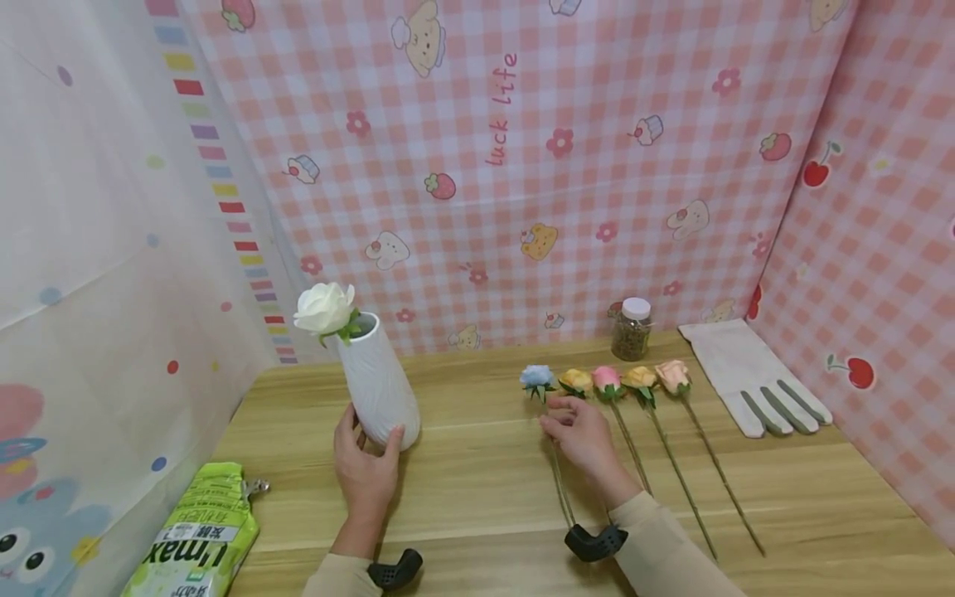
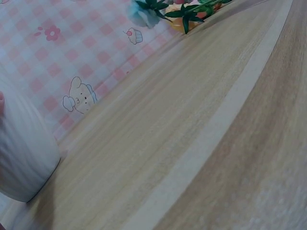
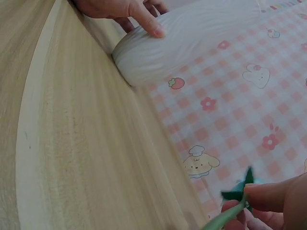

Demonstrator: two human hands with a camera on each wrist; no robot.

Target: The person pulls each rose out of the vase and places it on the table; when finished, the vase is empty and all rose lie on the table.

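Observation:
A white textured vase (image 1: 380, 385) stands on the wooden table at left, with a white artificial rose (image 1: 326, 308) in its mouth. My left hand (image 1: 367, 464) grips the vase's lower part, thumb on the near side and fingers round the left. Right of the vase, my right hand (image 1: 585, 439) pinches the stem of a blue artificial rose (image 1: 536, 377) just below its flower head. The right wrist view shows the thumb and fingers on the green stem (image 3: 225, 218). Beside it lie a pink rose (image 1: 608, 380), a peach rose (image 1: 673, 376) and yellow ones (image 1: 576, 381).
A lidded jar of dark bits (image 1: 632, 332) stands at the table's back. White-and-grey gloves (image 1: 749, 381) lie at far right. A green bag (image 1: 197, 531) with a metal clip sits at front left. Checkered cloth (image 1: 477, 207) hangs behind the table.

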